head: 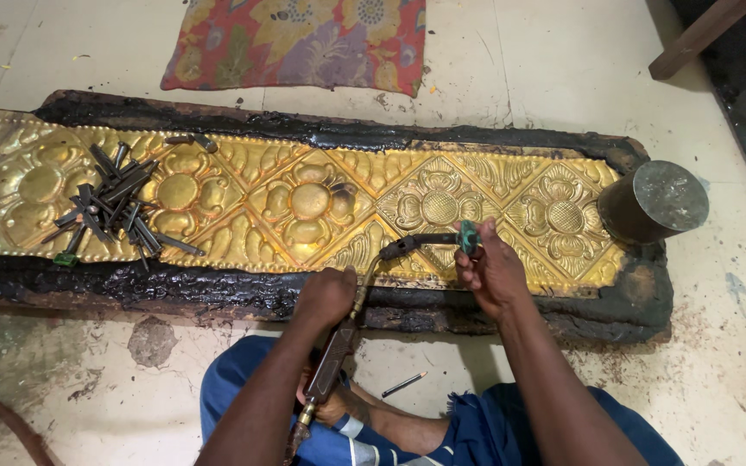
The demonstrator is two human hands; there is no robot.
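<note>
The long brass panel (pixel 304 203) lies on the floor in its bed of black pitch (pixel 174 285), its flower and diamond relief already raised along the whole length; what work is left cannot be told. A round metal block (pixel 654 203) stands at its right end, punches (pixel 114 211) heaped at the left. The left hand (pixel 325 295) is closed around a torch (pixel 347 336), its bent nozzle over the panel's near edge. The right hand (pixel 492 269) pinches the green knob (pixel 469 237) at the tip.

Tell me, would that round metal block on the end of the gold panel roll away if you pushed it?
Probably not. The block stands on its flat end, so a push would likelier slide it. It looks solid, so likely heavy. Tipped onto its curved side, it might roll off the panel.
</note>
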